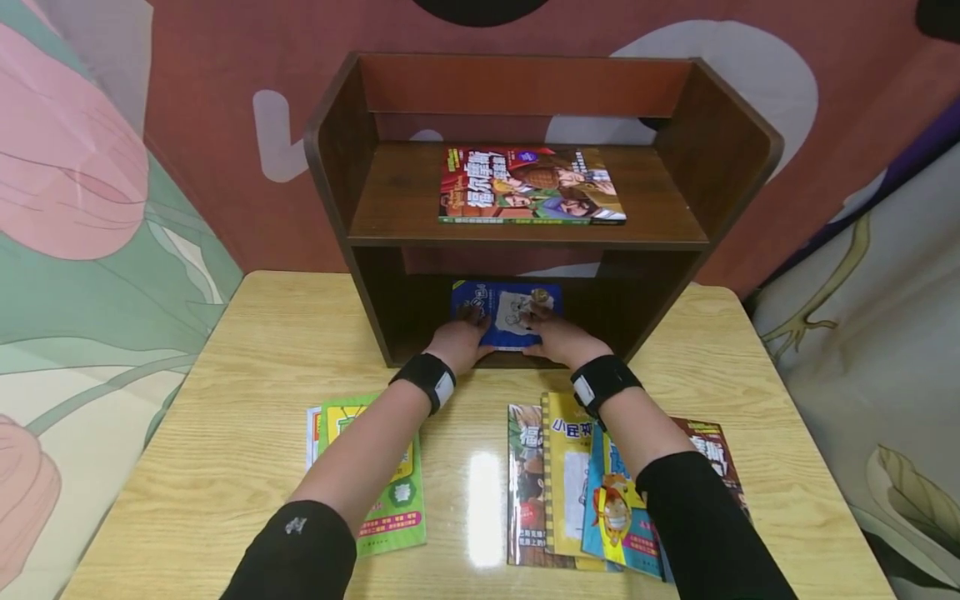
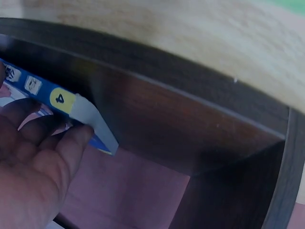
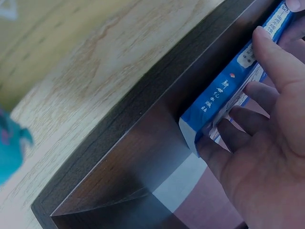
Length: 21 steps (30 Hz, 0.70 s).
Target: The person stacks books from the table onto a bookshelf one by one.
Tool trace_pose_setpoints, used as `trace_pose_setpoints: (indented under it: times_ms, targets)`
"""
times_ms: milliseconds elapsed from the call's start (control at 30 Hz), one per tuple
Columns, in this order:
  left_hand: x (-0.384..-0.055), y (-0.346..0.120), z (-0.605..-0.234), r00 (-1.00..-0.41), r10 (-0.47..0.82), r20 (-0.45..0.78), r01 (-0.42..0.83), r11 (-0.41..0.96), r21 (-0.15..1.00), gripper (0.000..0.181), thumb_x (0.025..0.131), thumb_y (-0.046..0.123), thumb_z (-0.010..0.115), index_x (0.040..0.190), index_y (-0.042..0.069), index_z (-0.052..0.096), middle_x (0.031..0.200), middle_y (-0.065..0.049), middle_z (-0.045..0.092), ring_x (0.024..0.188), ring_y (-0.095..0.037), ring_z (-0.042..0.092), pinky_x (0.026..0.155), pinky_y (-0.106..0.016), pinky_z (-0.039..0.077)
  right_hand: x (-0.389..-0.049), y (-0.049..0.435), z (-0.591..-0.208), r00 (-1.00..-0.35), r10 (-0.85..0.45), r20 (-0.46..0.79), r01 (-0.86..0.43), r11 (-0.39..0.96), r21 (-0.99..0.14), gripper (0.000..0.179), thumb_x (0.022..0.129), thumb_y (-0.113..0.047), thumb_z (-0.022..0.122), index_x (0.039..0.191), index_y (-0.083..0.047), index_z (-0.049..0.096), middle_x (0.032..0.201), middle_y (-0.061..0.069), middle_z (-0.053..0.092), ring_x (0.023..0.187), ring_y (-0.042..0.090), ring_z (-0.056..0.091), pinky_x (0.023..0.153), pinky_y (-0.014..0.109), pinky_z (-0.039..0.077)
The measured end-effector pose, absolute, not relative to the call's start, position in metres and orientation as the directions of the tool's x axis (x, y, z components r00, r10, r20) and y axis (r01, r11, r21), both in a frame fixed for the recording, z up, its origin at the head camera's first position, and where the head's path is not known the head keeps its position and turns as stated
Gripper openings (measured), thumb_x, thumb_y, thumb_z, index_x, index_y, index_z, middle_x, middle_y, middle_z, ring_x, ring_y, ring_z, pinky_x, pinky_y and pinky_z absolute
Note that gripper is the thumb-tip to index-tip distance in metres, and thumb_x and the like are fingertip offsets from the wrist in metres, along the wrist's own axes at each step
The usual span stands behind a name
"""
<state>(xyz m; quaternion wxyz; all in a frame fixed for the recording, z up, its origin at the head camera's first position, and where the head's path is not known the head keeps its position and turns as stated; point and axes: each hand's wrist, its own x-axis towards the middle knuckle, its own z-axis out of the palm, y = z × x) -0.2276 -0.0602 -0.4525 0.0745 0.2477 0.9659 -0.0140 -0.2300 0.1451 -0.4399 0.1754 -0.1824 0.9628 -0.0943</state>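
A blue book (image 1: 506, 321) lies flat in the lower compartment of a dark brown bookshelf (image 1: 525, 245), its spine towards the front edge. My left hand (image 1: 459, 340) grips its left side, with the fingers over the cover and the thumb by the spine. On the right side my right hand (image 1: 564, 340) holds it the same way, the thumb (image 3: 274, 55) pressed along the blue spine. A yellow patch with the number 4 shows on the spine's end in the left wrist view.
On the upper shelf lies a colourful comic-style book (image 1: 532, 187). Below my left forearm is a stack topped by a green book (image 1: 390, 525). Under my right forearm several books overlap, among them a yellow spiral-bound book (image 1: 558, 492) and a light-blue one (image 1: 626, 533). Printed cloth hangs behind the bookshelf.
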Motion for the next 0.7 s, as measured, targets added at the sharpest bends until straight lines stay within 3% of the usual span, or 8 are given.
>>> trace_pose_setpoints:
  times_ms: [433, 700]
  targets:
    - [-0.225, -0.055, -0.453, -0.887, 0.435, -0.157, 0.441, 0.897, -0.007, 0.064, 0.096, 0.050, 0.044, 0.148, 0.014, 0.032, 0.154, -0.015, 0.026, 0.141, -0.033, 0.028, 0.105, -0.039, 0.041, -0.228, 0.147, -0.440, -0.875, -0.389, -0.288, -0.323, 0.913, -0.249, 0.070, 0.092, -0.036, 0.060, 0.150, -0.014, 0.027, 0.159, 0.012, 0.011, 0.145, 0.033, 0.016, 0.113, 0.046, 0.028]
    - [-0.216, -0.053, -0.455, -0.895, 0.420, -0.149, 0.425, 0.905, 0.000, 0.063, 0.099, 0.045, 0.040, 0.150, 0.011, 0.027, 0.156, -0.016, 0.019, 0.144, -0.034, 0.017, 0.113, -0.041, 0.030, -0.226, 0.142, -0.442, -0.884, -0.371, -0.283, -0.315, 0.922, -0.225, 0.068, 0.093, -0.035, 0.058, 0.150, -0.015, 0.027, 0.159, 0.011, 0.010, 0.145, 0.031, 0.014, 0.113, 0.045, 0.029]
